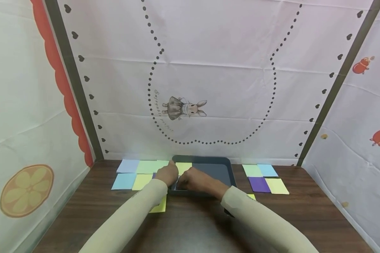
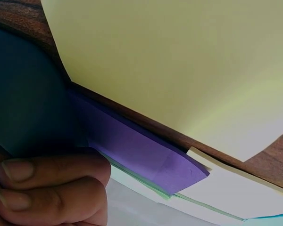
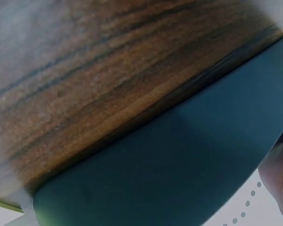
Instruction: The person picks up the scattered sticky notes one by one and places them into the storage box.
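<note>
Both hands work close together at the near-left corner of a dark rectangular tray [image 1: 209,170]. My left hand [image 1: 168,174] is over its left wall; in the left wrist view its fingers [image 2: 56,197] are curled beside that wall, with their grip hidden. Reaching in over the front wall, my right hand [image 1: 194,180] has its fingers bent down at a pale sticky note [image 1: 175,185], mostly covered by the hands. Further back inside the tray lies a yellow sticky note [image 1: 183,166]. A purple sticky-note pad [image 2: 137,146] sits just outside the tray, by the left hand.
Left of the tray are blue [image 1: 123,181], green [image 1: 146,167] and yellow [image 1: 141,181] pads. Another yellow pad [image 1: 159,207] lies nearer, under the left forearm. Green, blue, purple [image 1: 259,184] and yellow pads form a block at right. A printed cloth [image 1: 209,88] hangs behind the table.
</note>
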Demonstrator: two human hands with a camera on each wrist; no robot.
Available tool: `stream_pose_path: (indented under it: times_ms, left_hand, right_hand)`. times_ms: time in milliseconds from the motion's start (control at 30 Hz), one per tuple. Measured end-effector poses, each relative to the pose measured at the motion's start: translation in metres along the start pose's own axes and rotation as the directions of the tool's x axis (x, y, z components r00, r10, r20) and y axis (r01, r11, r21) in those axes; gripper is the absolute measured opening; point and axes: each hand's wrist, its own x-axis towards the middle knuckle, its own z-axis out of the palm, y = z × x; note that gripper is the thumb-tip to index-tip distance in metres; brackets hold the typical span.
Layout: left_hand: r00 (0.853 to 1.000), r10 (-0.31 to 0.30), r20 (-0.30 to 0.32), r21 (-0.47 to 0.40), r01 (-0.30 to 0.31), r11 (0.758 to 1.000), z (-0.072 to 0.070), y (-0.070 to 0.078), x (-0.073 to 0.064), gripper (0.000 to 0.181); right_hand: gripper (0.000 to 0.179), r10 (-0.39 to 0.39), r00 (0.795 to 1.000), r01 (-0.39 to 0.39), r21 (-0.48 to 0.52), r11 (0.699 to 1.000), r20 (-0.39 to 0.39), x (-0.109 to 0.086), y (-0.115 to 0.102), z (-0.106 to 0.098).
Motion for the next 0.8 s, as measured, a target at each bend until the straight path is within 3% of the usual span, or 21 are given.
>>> stream_pose_path:
  times_ms: [300,533,667,800]
  left_hand:
    - [1.0,-0.018,0.0,-0.013,0.018,1.0,0.0,0.0,-0.001,0.047]
    - [0.999,-0.03,-0.046,-0.017,0.029,0.999,-0.033,0.033,-0.059,0.05]
    - [0.998,-0.05,-0.031,-0.041,0.049,0.998,-0.038,0.041,-0.07,0.05]
    - [0.998,-0.038,-0.048,-0.045,0.035,0.998,-0.035,0.039,-0.068,0.049]
  right_hand:
    - [0.009,0.034,0.999,-0.034,-0.004,0.999,-0.008,-0.007,0.002,-0.003]
    - [0.012,0.163,0.987,-0.162,0.062,0.985,-0.014,-0.021,0.005,-0.023]
    - [0.014,0.221,0.975,-0.219,0.064,0.974,-0.032,-0.029,0.011,-0.035]
    - [0.015,0.253,0.965,-0.25,0.047,0.967,-0.073,-0.036,0.02,-0.045]
